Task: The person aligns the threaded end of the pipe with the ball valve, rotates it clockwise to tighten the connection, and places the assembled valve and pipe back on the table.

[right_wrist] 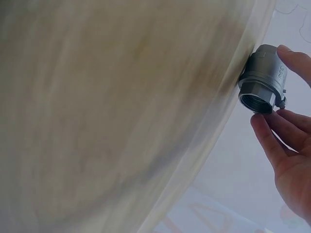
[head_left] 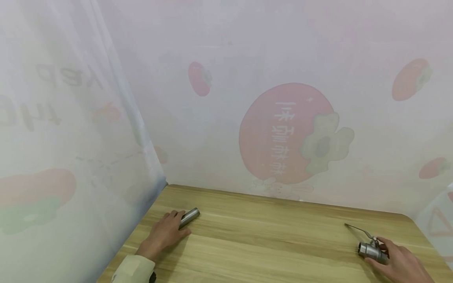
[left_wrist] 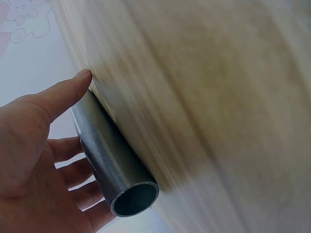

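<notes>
On the left of the table lies a plain metal pipe (left_wrist: pixel 109 150), its hollow end facing the left wrist camera. My left hand (head_left: pixel 166 232) is at it: the fingers extend along its far side, and the thumb (left_wrist: pixel 68 94) stands out on the other side, apart from the pipe in the head view. At the right is a metal ball valve (head_left: pixel 371 251) with a long thin lever handle (head_left: pixel 360 230) pointing left. My right hand (head_left: pixel 401 259) holds the valve from its right end, thumb in front and fingers behind. A threaded opening (right_wrist: pixel 257 103) shows in the right wrist view.
The wood-grain table (head_left: pixel 255 236) has rounded far corners. A pale fabric wall (head_left: pixel 198 129) printed with red fruit rises behind its far edge, and another fabric wall (head_left: pixel 70 149) stands close along the left side.
</notes>
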The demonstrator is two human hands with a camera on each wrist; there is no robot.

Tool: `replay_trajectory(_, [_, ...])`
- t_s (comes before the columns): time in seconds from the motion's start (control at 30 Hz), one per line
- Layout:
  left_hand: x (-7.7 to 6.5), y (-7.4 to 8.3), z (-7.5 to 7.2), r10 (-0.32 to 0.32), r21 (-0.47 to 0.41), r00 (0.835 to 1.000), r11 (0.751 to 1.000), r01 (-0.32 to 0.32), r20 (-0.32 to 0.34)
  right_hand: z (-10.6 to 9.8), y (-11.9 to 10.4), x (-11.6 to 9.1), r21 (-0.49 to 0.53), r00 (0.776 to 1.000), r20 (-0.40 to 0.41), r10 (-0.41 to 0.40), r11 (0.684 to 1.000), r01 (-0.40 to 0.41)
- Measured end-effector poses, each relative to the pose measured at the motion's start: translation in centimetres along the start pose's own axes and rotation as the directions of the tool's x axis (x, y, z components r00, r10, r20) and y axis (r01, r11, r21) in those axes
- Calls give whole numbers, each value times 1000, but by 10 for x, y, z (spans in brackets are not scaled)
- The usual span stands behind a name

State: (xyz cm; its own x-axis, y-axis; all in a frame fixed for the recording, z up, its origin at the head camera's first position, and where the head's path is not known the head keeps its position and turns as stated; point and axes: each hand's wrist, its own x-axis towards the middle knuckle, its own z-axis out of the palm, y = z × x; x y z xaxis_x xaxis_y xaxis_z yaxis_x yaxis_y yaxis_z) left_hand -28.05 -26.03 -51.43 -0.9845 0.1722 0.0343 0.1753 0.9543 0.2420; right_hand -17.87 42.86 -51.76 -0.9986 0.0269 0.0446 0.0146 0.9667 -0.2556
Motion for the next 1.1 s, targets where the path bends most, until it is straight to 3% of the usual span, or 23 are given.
replay_trajectory(0.53, [2,2,-2,5,8,1000,1000,-5,14,-1,0,2,18,999,36,20,1000,-20])
replay_trajectory(1.1, [5,1,2,44,30,997,999,-42,-57,2,4,6,53,995,88,42,998,-47])
